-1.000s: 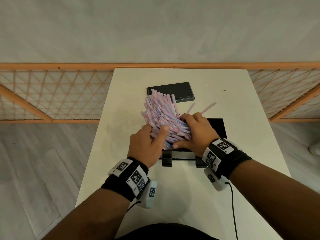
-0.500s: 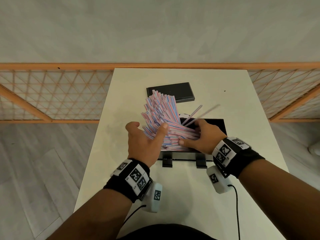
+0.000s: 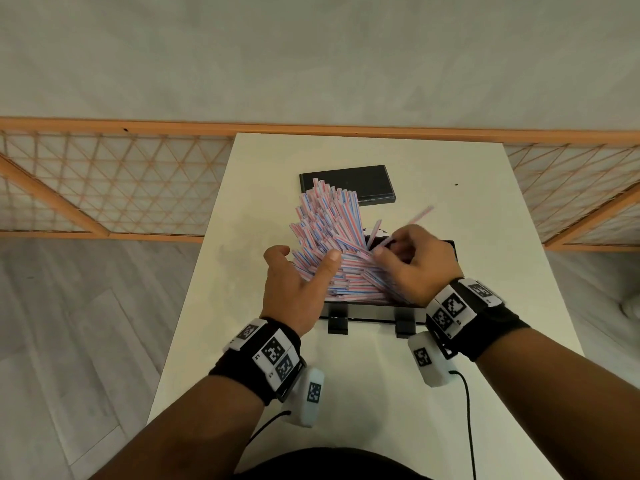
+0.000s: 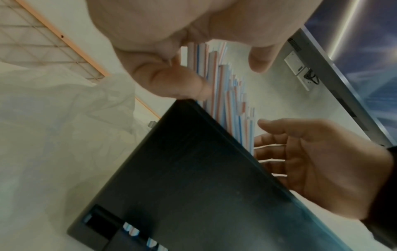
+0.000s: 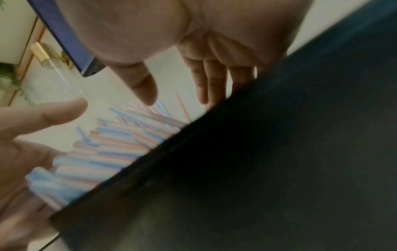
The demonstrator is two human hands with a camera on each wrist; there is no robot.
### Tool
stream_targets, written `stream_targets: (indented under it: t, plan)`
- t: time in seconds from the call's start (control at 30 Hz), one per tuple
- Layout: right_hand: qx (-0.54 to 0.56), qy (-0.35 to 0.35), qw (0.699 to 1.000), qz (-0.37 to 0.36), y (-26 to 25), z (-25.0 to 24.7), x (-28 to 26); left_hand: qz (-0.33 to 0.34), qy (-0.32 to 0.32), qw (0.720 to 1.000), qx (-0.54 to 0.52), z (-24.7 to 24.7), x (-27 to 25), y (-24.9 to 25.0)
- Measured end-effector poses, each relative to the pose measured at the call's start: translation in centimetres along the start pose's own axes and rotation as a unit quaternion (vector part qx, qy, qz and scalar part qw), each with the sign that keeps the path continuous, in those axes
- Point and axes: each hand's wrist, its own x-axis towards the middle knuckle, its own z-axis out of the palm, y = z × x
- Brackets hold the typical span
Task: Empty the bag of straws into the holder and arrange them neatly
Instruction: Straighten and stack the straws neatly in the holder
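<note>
A: Where are the straws (image 3: 329,244)?
B: Heaped in the black holder (image 3: 450,245) on the white bench (image 3: 450,161), by a lattice railing (image 3: 114,188).
A: The hands?
B: Left hand (image 3: 294,289) spread against them; right hand (image 3: 415,268) pinches one straw.

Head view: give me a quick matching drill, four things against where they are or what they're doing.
Things:
1. left hand
2. right hand
3. black lid
4. straws

States:
A. lying flat at the far end of the table
B. fanned out, leaning left in the holder
C. open against the left of the pile
D. fingers curled at a stray straw

Pairs: 1-C, 2-D, 3-A, 4-B
</note>
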Motion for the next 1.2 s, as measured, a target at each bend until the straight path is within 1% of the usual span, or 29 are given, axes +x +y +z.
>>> stream_targets:
  t: [0.03,0.07,0.2,0.23,0.33,0.43,0.5,0.53,0.57,0.6,0.63,0.67,0.73,0.83,0.87,0.9,0.97,1.0,1.1,1.2]
  plan:
    - [0.008,0.025,1.000,0.009,-0.3,-0.2,0.3,0.001,0.001,1.000,0.000,0.0,0.1,-0.1]
    - [0.002,0.034,0.999,0.020,-0.7,-0.4,0.7,0.002,0.001,1.000,0.001,0.0,0.1,-0.1]
    - [-0.046,0.011,0.997,0.058,-1.0,-0.8,2.1,0.009,0.000,1.000,0.009,0.0,0.2,-0.3]
    - [-0.060,0.004,0.997,0.058,-1.1,-0.9,2.3,0.012,0.001,1.000,0.012,0.1,0.3,-0.4]
    - [-0.103,-0.012,0.995,0.012,-1.5,-2.0,2.5,0.024,0.015,0.999,0.023,-0.2,0.6,-0.4]
    - [-0.155,-0.019,0.987,-0.035,-1.0,-4.4,2.5,0.042,0.024,0.998,0.040,-0.7,0.8,-0.1]
    - [-0.247,-0.043,0.966,-0.062,-0.2,-5.7,2.7,0.054,0.036,0.996,0.055,-0.9,0.7,0.2]
    - [-0.313,-0.064,0.946,-0.062,0.2,-6.0,2.7,0.063,0.047,0.995,0.066,-1.0,0.6,0.4]
    - [-0.382,-0.087,0.919,-0.056,0.5,-6.1,2.6,0.077,0.059,0.992,0.076,-1.0,0.6,0.6]
    - [-0.435,-0.107,0.893,-0.049,0.9,-5.8,2.6,0.093,0.068,0.990,0.084,-1.0,0.5,0.7]
    - [-0.467,-0.117,0.876,-0.046,1.2,-5.5,2.5,0.107,0.075,0.987,0.091,-1.0,0.5,0.9]
    - [-0.479,-0.123,0.868,-0.045,1.3,-5.1,2.4,0.116,0.081,0.985,0.095,-1.1,0.5,1.0]
    - [-0.483,-0.130,0.865,-0.039,1.2,-4.4,2.5,0.127,0.088,0.984,0.094,-1.2,0.5,1.4]
    - [-0.494,-0.152,0.856,-0.010,0.8,-3.7,2.5,0.158,0.098,0.979,0.085,-1.3,0.1,1.8]
    - [-0.487,-0.157,0.859,-0.004,0.6,-3.6,2.5,0.171,0.101,0.977,0.081,-1.3,-0.1,1.9]
    - [-0.464,-0.157,0.872,-0.003,0.6,-3.6,2.5,0.181,0.103,0.975,0.077,-1.3,-0.3,2.0]
    - [-0.387,-0.141,0.911,-0.010,0.5,-3.6,2.7,0.184,0.102,0.975,0.070,-1.3,-0.4,2.2]
    - [-0.351,-0.134,0.927,-0.016,0.3,-3.7,2.8,0.177,0.101,0.977,0.066,-1.3,-0.4,2.2]
    - [-0.298,-0.127,0.946,-0.028,-0.5,-3.8,2.9,0.137,0.088,0.985,0.049,-1.3,-0.1,2.0]
    - [-0.194,-0.089,0.975,-0.058,-1.8,-3.5,2.6,0.115,0.069,0.990,0.031,-1.2,-0.1,1.7]
